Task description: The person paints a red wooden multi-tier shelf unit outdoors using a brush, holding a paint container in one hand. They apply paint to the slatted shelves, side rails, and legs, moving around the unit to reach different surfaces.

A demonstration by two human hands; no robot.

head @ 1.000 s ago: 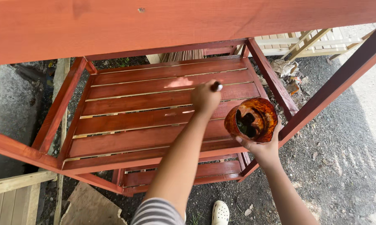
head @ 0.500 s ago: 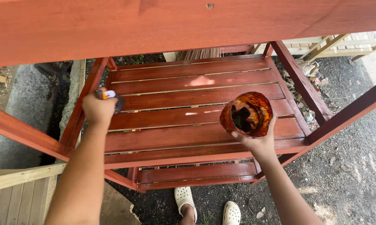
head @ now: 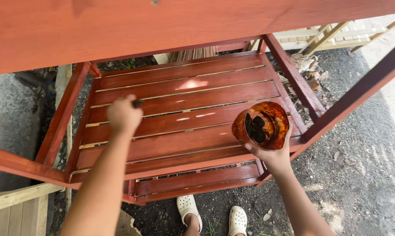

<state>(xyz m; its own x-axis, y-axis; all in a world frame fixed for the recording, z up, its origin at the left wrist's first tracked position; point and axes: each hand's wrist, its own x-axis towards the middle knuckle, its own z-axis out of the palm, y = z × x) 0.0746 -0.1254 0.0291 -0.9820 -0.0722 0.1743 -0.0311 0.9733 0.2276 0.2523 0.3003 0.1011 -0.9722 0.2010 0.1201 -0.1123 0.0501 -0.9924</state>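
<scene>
1. Head view: our left hand point(head: 124, 114) was closed around a small dark brush handle point(head: 138, 103), over the red-brown stained wooden slatted shelf point(head: 184, 98), whose slats ran left to right.
2. Our right hand point(head: 271, 150) gripped a stain-smeared orange-brown plastic cup point(head: 262, 125) from beneath, near the shelf's right end, well apart from the left hand.

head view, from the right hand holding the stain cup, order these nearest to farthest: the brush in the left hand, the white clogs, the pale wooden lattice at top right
1. White clogs: below the right hand, on the ground under the shelf.
2. Brush: left of the hand, across the red slats, gripped in the left hand.
3. Pale wooden lattice: upper right, beyond the frame's post.

In the picture, clogs and brush are nearly level; that ranking is loose.
</scene>
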